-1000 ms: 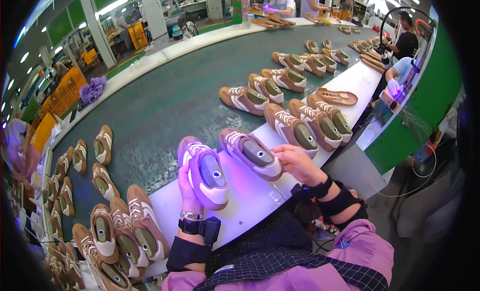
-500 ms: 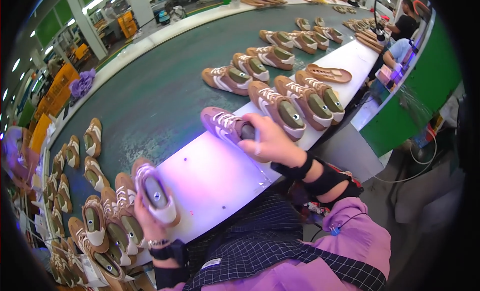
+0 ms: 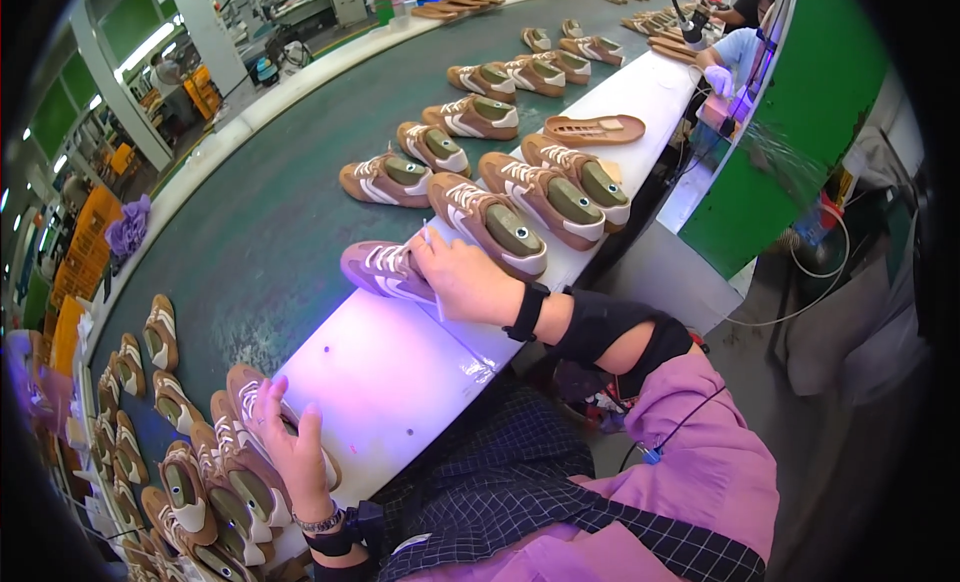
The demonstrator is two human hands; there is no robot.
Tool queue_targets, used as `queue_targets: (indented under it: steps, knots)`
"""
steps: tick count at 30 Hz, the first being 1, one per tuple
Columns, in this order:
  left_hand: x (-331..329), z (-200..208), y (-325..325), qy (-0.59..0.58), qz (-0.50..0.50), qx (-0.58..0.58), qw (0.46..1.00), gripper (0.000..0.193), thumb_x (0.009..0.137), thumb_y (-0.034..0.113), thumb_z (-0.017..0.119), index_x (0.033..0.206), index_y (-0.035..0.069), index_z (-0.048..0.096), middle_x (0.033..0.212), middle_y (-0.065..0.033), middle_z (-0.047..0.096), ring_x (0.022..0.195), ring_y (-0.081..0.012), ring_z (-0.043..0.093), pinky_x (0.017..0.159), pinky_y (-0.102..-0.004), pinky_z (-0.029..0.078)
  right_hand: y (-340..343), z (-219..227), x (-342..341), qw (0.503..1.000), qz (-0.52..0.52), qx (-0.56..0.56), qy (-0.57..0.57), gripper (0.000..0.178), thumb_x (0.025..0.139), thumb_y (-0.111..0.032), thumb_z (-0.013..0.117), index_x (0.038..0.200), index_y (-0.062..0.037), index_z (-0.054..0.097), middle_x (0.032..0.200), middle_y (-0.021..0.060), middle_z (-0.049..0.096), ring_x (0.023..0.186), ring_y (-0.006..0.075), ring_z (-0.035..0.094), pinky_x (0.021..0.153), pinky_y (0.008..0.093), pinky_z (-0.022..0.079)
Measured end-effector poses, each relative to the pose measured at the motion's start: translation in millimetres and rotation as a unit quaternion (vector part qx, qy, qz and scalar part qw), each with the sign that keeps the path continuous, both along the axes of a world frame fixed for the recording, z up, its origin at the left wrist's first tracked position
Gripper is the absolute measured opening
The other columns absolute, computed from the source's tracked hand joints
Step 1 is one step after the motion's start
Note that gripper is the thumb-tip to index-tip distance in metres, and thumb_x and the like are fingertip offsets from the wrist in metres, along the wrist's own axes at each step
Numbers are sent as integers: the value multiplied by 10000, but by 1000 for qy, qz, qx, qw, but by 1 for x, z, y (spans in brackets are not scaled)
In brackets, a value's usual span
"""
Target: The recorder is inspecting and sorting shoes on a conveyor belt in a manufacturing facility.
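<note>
Across far edge of flat white tabletop [image 3: 352,380], brown-and-white lace-up sneaker [image 3: 385,269], long axis left-right, toe left, heel under nearer right hand [image 3: 472,280]; fingers curled at collar, cannot tell whether pinching. At tabletop's left end, left hand [image 3: 296,452], fingers spread, by second sneaker [image 3: 243,384].

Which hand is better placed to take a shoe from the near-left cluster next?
Probably the left hand, spread open close to the clustered shoes; the right hand is at a shoe farther right.
</note>
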State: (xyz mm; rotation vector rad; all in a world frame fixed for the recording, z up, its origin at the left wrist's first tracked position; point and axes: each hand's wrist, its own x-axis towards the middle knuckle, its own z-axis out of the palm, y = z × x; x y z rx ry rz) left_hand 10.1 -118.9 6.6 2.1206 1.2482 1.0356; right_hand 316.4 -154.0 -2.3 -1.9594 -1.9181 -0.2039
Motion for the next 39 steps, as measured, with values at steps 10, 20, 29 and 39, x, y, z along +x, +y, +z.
queue_targets:
  steps: [10,20,29,39]
  knots:
    - [-56,-17,28,25,-29,4,999,447,701,157,652,1109,-4,568,1225,-158,491,1145,-318,417,1011,-412,301,-10,10,41,991,-123,18,59,369,689,-89,588,1012,10,441,1001,221,513,810,394,565,708,474,483]
    - [-47,-28,30,10,37,75,996,417,648,133,572,1046,12,554,1208,-171,474,1143,-337,391,1016,-419,276,43,92,37,998,-27,-17,55,478,653,-413,713,815,23,606,775,214,611,739,348,615,666,402,485]
    - [-55,-19,36,21,27,52,998,416,602,133,594,988,-15,540,1173,-195,461,1107,-366,387,979,-447,300,245,65,67,941,-225,-238,82,645,487,-280,821,1002,50,619,1022,214,637,937,332,620,795,357,497]
    - [-55,-10,43,29,20,8,999,417,586,150,598,949,-36,507,1144,-211,454,1096,-383,367,971,-496,267,287,-5,109,951,-191,-220,104,552,450,-206,799,917,57,665,906,205,663,831,297,653,739,333,525]
